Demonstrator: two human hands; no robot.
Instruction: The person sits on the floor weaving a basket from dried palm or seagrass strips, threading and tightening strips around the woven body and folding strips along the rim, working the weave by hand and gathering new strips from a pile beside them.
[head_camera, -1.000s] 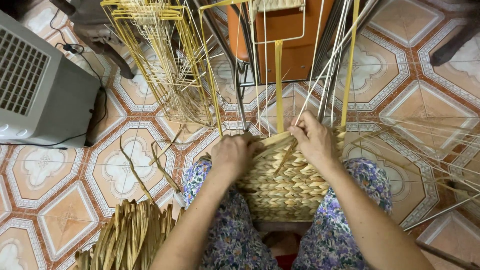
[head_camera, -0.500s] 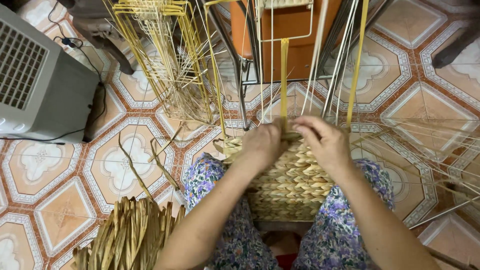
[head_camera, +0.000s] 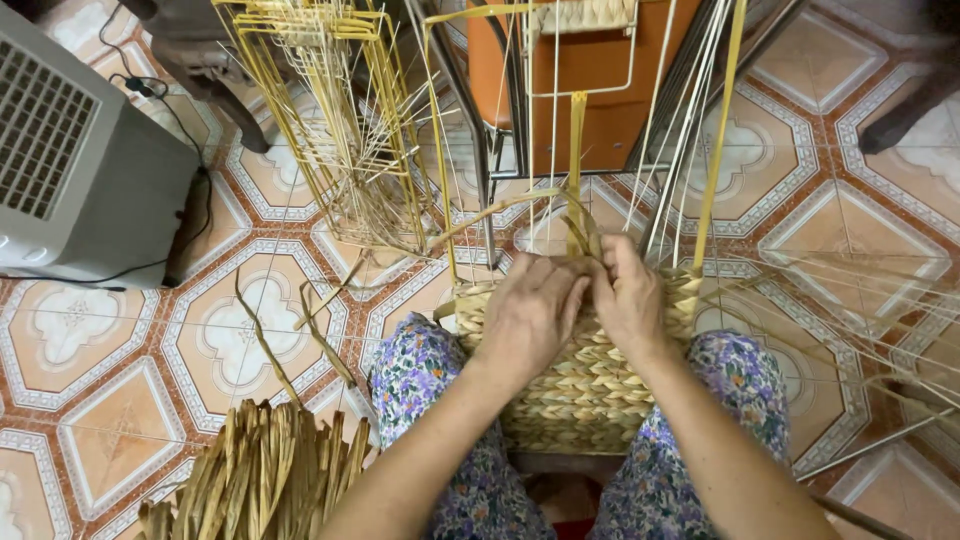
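Note:
A half-woven straw basket (head_camera: 585, 385) rests between my knees, its upright stakes rising away from me. Both hands meet at its top edge. My left hand (head_camera: 530, 310) closes over the braided rim, fingers curled around a flat yellow-green straw strand (head_camera: 577, 170) that stands upright. My right hand (head_camera: 628, 295) pinches the same strand just beside it, thumb against the weave. Thin pale stakes (head_camera: 690, 120) stand to the right of my hands.
A grey box-shaped fan unit (head_camera: 75, 160) stands at the left with a black cable. Yellow wire frames with loose straw (head_camera: 340, 130) stand ahead. An orange cabinet (head_camera: 590, 90) is behind the basket. A bundle of dried leaves (head_camera: 260, 475) lies on the patterned tile floor.
My hands have drawn together at the middle of the rim, from being spread apart. The upright strand now runs between them.

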